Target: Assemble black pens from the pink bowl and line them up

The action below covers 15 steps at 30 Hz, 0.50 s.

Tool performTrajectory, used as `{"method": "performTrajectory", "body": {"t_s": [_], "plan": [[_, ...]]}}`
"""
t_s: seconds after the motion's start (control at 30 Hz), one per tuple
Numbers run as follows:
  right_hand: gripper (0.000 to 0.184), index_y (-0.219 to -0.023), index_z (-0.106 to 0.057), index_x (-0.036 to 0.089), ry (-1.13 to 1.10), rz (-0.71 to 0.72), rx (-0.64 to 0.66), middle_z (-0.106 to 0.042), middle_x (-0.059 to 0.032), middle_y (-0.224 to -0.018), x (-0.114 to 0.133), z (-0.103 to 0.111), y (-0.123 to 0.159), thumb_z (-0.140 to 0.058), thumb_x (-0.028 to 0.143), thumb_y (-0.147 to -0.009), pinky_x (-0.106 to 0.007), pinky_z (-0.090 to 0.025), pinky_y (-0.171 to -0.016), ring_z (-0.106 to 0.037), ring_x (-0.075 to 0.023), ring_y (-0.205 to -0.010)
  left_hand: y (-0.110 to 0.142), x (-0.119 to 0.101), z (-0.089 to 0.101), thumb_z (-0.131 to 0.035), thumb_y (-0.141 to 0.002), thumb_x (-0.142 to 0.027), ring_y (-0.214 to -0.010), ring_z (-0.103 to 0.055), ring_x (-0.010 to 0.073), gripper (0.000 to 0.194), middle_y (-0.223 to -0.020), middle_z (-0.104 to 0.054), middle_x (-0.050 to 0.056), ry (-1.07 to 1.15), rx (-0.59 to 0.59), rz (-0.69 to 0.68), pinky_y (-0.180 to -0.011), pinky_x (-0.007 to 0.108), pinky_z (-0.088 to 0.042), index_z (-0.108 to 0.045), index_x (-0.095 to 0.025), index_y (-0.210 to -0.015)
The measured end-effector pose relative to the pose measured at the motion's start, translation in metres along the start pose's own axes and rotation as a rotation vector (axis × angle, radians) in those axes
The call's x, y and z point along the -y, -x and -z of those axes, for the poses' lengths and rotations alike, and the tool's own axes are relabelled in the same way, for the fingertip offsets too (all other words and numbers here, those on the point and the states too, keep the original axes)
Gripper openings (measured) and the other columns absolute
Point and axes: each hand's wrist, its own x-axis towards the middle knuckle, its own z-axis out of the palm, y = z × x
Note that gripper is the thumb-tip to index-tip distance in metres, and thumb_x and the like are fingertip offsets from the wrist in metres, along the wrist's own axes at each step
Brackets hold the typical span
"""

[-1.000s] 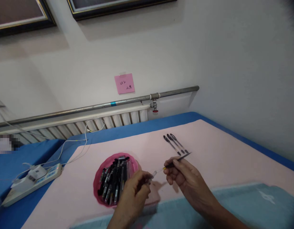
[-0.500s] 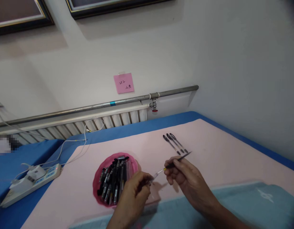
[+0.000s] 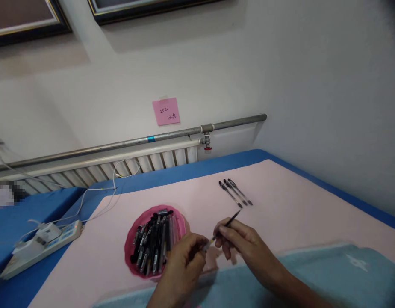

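My right hand (image 3: 239,241) pinches a dark pen refill (image 3: 232,219) between thumb and fingers. The refill slants, its pointed end up to the right and its lower end, with a yellow band, toward my left hand (image 3: 186,261). In that hand's closed fingertips is a clear pen barrel (image 3: 206,247), mostly hidden by the fingers. The refill's lower end is at the barrel's mouth and seems to be partly inside. To the left, a pink basket (image 3: 128,252) holds many black pen parts (image 3: 149,244) and clear barrels (image 3: 173,229).
Three capped pens (image 3: 234,192) lie side by side on the pink sheet (image 3: 293,201) beyond my right hand. A light-blue cloth (image 3: 325,265) runs along the near edge. At the left is a power strip (image 3: 61,237) with plugged-in adapters and white cables.
My right hand has moved left and slightly down with the refill, closer to my left hand. Less of the refill's lower end shows outside the barrel.
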Motion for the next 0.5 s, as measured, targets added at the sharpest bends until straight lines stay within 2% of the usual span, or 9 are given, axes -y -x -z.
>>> {"method": "performTrajectory", "body": {"t_s": [0.13, 0.23, 0.3, 0.4, 0.5], "plan": [[0.026, -0.096, -0.058, 0.016, 0.064, -0.032, 0.085, -0.058, 0.0013, -0.065, 0.002, -0.001, -0.001, -0.052, 0.037, -0.081, -0.024, -0.041, -0.048, -0.051, -0.0108, -0.050, -0.001, 0.001, -0.006, -0.053, -0.076, -0.023, -0.070, -0.050, 0.0110, 0.018, -0.078, -0.057, 0.001, 0.301, -0.003, 0.062, -0.067, 0.024, -0.039, -0.062, -0.016, -0.090], [0.021, -0.088, -0.060, 0.019, 0.158, -0.064, 0.086, -0.054, 0.0032, -0.060, 0.003, -0.002, 0.000, -0.054, 0.036, -0.079, -0.023, -0.039, -0.048, -0.049, -0.0111, -0.049, -0.005, 0.002, -0.009, -0.062, -0.070, -0.022, -0.078, -0.054, 0.0124, 0.018, -0.082, -0.062, 0.002, 0.536, -0.068, 0.069, -0.075, 0.025, -0.039, -0.063, -0.015, -0.087], [0.016, -0.083, -0.060, 0.020, 0.209, -0.096, 0.085, -0.056, 0.0026, -0.062, 0.002, -0.005, 0.001, -0.057, 0.034, -0.075, -0.023, -0.041, -0.050, -0.052, -0.0129, -0.054, -0.008, 0.001, -0.011, -0.067, -0.063, -0.021, -0.076, -0.056, 0.0129, 0.020, -0.079, -0.063, 0.002, 0.642, -0.132, 0.070, -0.074, 0.025, -0.040, -0.063, -0.014, -0.081], [0.014, -0.082, -0.059, 0.021, 0.203, -0.103, 0.143, -0.059, 0.0005, -0.069, -0.005, -0.010, 0.000, -0.058, 0.030, -0.071, -0.025, -0.046, -0.058, -0.057, -0.0168, -0.065, -0.010, -0.001, -0.015, -0.072, -0.054, -0.020, -0.065, -0.054, 0.0112, 0.024, -0.069, -0.060, 0.000, 0.716, -0.181, 0.089, -0.063, 0.024, -0.040, -0.061, -0.014, -0.075], [0.012, -0.075, -0.057, 0.022, 0.212, -0.097, 0.168, -0.058, 0.0010, -0.067, -0.013, -0.015, 0.000, -0.058, 0.032, -0.070, -0.026, -0.047, -0.062, -0.057, -0.0171, -0.066, -0.010, -0.003, -0.022, -0.071, -0.054, -0.020, -0.066, -0.054, 0.0119, 0.022, -0.071, -0.060, 0.001, 0.658, -0.237, 0.099, -0.064, 0.025, -0.041, -0.060, -0.015, -0.073]]}}
